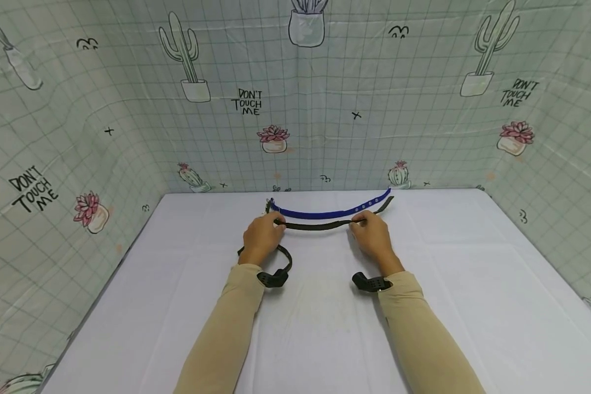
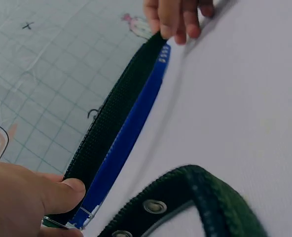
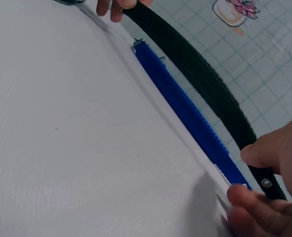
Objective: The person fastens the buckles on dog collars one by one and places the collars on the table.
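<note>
A dark green woven collar [image 1: 315,226] stretches between my two hands in the head view, slightly bowed. My left hand [image 1: 262,236] pinches it between thumb and fingers near its left end, where metal hardware shows in the left wrist view. Toward the other end, my right hand [image 1: 373,236] holds it with the thumb on top; an eyelet [image 3: 267,183] shows close to that thumb. Just beyond lies a blue collar [image 1: 315,215] with a buckle at its left end and several eyelets toward the right. A second dark strap [image 2: 225,202] with metal eyelets curls under my left wrist.
White cloth covers the table [image 1: 315,339]. Behind and at both sides hangs a grid-patterned curtain [image 1: 325,98] with cactus drawings. Each wrist carries a small black camera, the left one [image 1: 273,278] close to the curled strap.
</note>
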`<state>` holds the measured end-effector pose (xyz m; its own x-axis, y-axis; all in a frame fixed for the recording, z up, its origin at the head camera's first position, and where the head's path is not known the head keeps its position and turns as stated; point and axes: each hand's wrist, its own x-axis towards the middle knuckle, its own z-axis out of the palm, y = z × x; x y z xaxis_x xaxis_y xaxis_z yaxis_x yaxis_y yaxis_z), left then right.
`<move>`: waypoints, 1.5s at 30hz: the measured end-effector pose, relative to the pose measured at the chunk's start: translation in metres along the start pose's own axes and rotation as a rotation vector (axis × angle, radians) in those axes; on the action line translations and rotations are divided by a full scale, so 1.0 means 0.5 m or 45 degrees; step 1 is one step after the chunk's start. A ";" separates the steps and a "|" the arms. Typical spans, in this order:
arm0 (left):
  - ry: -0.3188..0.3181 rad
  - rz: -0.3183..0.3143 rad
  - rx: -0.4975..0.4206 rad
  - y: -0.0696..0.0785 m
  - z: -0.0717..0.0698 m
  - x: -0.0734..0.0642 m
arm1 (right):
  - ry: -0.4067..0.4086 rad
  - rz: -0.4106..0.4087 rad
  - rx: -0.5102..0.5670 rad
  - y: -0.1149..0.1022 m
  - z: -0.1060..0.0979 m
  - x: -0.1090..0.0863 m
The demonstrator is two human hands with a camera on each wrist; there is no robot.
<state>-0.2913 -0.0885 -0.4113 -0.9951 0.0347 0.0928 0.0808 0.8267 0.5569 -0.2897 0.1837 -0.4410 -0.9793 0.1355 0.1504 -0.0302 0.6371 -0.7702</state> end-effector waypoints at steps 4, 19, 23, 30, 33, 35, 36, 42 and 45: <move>-0.004 -0.026 -0.226 -0.007 0.001 0.005 | 0.022 0.029 0.159 0.002 0.000 0.003; 0.198 -0.110 -0.789 -0.005 -0.003 0.006 | 0.048 0.075 0.596 -0.019 -0.007 -0.011; 0.198 -0.094 -0.844 -0.007 0.001 0.000 | 0.031 0.100 0.672 -0.025 -0.007 -0.021; 0.109 -0.084 -0.944 -0.006 0.005 0.000 | 0.049 0.046 0.673 -0.031 -0.011 -0.020; 0.044 -0.081 -1.002 -0.001 0.002 -0.004 | 0.068 0.007 0.603 -0.026 -0.013 -0.023; 0.016 -0.088 -1.038 0.001 0.001 -0.007 | 0.081 -0.018 0.552 -0.021 -0.015 -0.026; 0.009 -0.094 -1.055 0.003 0.000 -0.008 | 0.086 -0.030 0.536 -0.018 -0.017 -0.028; -0.016 -0.155 -1.085 0.012 0.000 -0.007 | 0.132 -0.085 0.433 -0.010 -0.028 -0.033; -0.033 -0.166 -1.113 0.015 0.003 -0.006 | 0.152 -0.098 0.389 -0.009 -0.031 -0.032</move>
<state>-0.2879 -0.0815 -0.4087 -0.9996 -0.0085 -0.0280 -0.0288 0.1003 0.9945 -0.2709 0.1905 -0.4306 -0.9421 0.1954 0.2727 -0.1792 0.3941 -0.9014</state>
